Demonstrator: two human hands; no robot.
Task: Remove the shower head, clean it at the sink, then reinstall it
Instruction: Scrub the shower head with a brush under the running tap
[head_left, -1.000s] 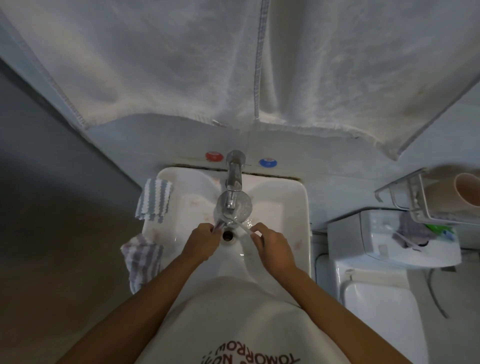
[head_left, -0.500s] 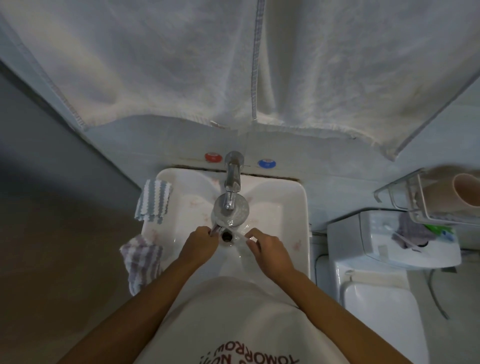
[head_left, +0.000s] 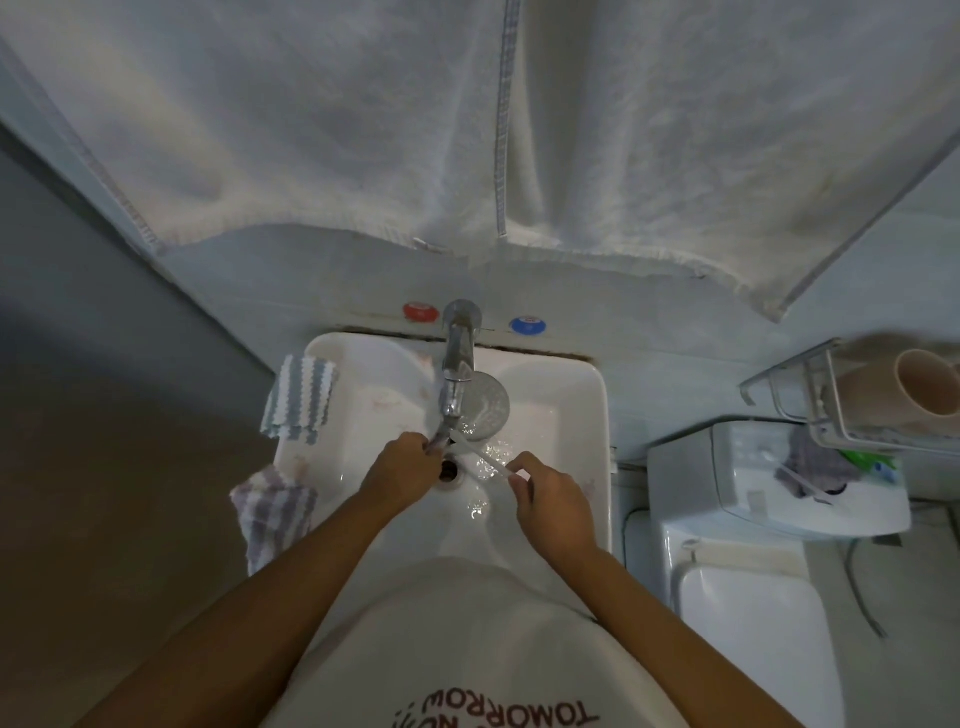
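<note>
Since half a second ago the shower head (head_left: 484, 402) has swung right under the tap (head_left: 458, 358) over the sink (head_left: 571, 410), left hand (head_left: 402, 467) gripping its handle, right hand (head_left: 553, 499) pinching a white brush (head_left: 480, 457); cleaning underway, reinstalling remains.

Dim overall, with a cool blue-grey cast. Brightest on the white sink (head_left: 561, 410) at centre and on the hanging towel (head_left: 363, 130) toward 12 o'clock; wet glints beside the drain. Deep shadow at 9 o'clock. Strong wide-angle bending toward the edges. Smeared and soft at 3 o'clock around the wire rack (head_left: 810, 395). Grainy, low in contrast throughout.
</note>
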